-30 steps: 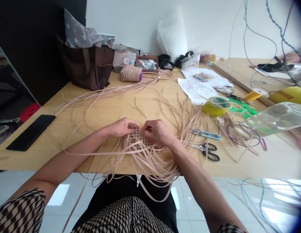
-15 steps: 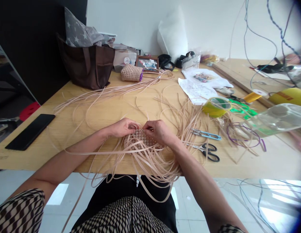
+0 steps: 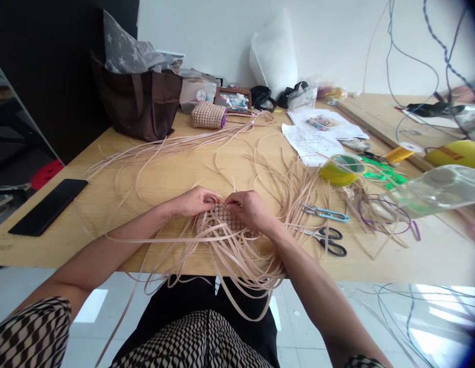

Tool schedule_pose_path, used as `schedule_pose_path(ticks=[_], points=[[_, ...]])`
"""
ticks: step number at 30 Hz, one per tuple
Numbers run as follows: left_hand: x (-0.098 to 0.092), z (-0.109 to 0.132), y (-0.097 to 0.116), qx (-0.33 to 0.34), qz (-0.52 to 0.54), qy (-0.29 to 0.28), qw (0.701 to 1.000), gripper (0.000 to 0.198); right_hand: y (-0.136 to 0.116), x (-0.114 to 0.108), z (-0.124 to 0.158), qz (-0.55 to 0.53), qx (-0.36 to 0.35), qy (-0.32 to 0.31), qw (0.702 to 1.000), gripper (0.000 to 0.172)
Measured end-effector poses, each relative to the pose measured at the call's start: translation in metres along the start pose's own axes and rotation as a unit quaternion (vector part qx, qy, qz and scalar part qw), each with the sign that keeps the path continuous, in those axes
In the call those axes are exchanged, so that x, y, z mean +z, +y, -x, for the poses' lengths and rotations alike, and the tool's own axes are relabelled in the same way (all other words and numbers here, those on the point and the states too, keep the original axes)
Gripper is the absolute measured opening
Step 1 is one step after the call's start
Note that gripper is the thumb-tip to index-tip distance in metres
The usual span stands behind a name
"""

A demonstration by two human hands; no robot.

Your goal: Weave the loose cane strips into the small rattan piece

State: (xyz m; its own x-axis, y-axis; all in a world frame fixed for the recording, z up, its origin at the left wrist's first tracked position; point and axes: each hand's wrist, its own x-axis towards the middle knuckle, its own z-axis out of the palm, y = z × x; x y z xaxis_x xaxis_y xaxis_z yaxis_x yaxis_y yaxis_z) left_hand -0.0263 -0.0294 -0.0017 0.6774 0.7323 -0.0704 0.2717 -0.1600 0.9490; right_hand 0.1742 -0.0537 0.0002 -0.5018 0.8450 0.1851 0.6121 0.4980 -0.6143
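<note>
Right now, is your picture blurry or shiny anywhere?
In the head view, the clear plastic container at the right looks smeared; in the head view, bright patches glare off the tiled floor; in the head view, the far right edge goes dark and bluish; in the head view, the left hand and right hand look clearer.

Pale wall [image 3: 207, 36] behind a wooden table [image 3: 176, 168], glossy tiled floor [image 3: 306, 327] below.

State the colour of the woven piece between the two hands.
Light pinkish beige; the woven piece shows best in the head view.
</note>
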Motion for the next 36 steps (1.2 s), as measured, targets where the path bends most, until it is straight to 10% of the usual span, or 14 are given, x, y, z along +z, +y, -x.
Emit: schedule_pose_path(ticks=[23,36], points=[[-0.003,0.003,0.007,-0.005,-0.062,0.01,0.998,0.024,-0.01,0.005,0.002,0.081,0.019,0.023,0.996,0.019],[-0.005,0.002,0.007,-0.004,-0.017,0.002,1.0,0.026,-0.001,-0.006,0.002,-0.119,0.012,0.014,0.993,0.026]])
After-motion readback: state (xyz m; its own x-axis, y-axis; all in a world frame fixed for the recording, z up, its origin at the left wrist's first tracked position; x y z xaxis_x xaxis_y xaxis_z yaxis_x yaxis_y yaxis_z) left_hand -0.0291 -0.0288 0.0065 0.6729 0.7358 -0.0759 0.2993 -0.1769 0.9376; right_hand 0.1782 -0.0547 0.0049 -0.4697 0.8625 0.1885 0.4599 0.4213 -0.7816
